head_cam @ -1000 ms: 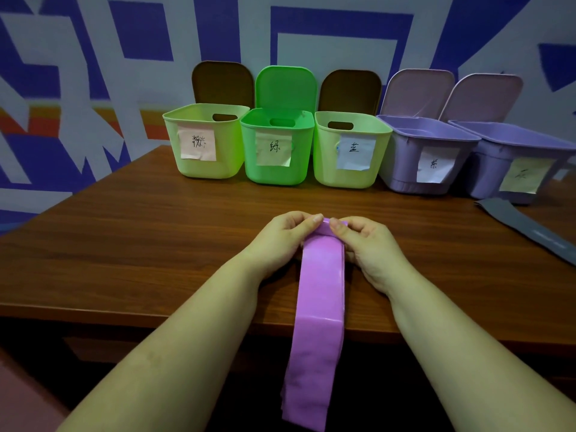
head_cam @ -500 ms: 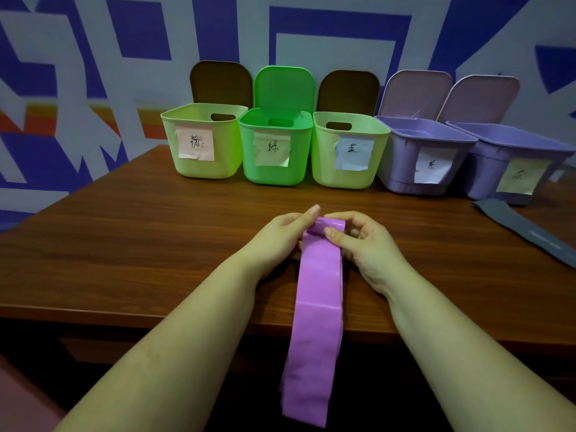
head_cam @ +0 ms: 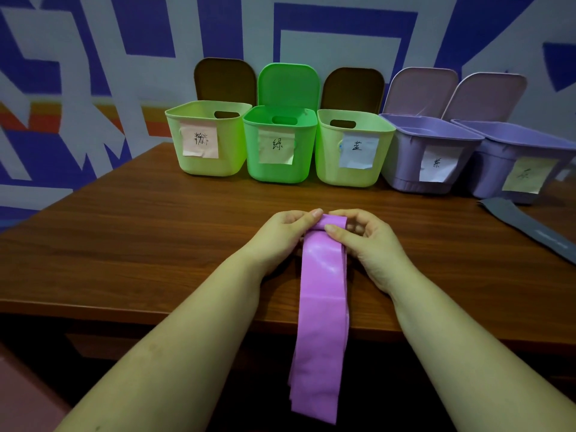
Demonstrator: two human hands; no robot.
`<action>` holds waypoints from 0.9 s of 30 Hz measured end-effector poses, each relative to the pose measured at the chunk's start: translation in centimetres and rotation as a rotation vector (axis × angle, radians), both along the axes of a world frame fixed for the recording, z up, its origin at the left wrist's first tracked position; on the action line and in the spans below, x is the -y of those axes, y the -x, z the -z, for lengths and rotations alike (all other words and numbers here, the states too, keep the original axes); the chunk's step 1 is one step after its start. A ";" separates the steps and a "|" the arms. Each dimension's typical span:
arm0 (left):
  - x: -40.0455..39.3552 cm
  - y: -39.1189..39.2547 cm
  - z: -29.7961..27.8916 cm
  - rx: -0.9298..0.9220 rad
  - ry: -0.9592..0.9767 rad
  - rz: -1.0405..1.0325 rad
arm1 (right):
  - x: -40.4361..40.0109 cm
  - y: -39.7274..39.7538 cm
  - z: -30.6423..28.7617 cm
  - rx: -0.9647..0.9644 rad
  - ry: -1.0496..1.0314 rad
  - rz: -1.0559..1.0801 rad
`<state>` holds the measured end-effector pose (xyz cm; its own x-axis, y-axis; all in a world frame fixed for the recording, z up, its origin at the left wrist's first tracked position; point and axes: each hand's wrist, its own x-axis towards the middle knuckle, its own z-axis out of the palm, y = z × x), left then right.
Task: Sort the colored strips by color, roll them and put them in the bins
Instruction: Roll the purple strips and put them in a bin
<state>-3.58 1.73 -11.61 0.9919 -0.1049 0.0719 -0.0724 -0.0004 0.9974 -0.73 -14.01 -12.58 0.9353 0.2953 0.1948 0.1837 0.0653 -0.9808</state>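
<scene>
A: Where is everything, seen from the grip?

B: The table (head_cam: 131,244) lies under it. Far beyond it stand five bins; the purple-labelled bin (head_cam: 414,163) is beyond and to the right. A grey strip (head_cam: 526,229) lies well apart on the right. The purple strip (head_cam: 324,294) runs from the grip toward the person and hangs over the table edge.

A: And the hands?

B: The left hand (head_cam: 280,235) and right hand (head_cam: 371,241) both pinch the small roll at the far end of the strip, thumbs on top.

A: How to roll well?

B: I think: keep the edges aligned, turn it tight and evenly, and let the loose tail slide in without twisting.
</scene>
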 end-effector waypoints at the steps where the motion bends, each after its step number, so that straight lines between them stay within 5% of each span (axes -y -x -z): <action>1: 0.0 0.0 0.0 -0.001 0.029 0.007 | -0.1 0.1 -0.1 -0.010 0.000 -0.004; 18: 0.6 1.6 -0.6 0.040 -0.016 -0.113 | -1.0 0.4 0.2 0.087 0.371 0.132; 27: 2.8 8.8 -1.7 0.072 -0.068 -0.173 | 0.7 10.8 -2.3 0.193 0.157 0.061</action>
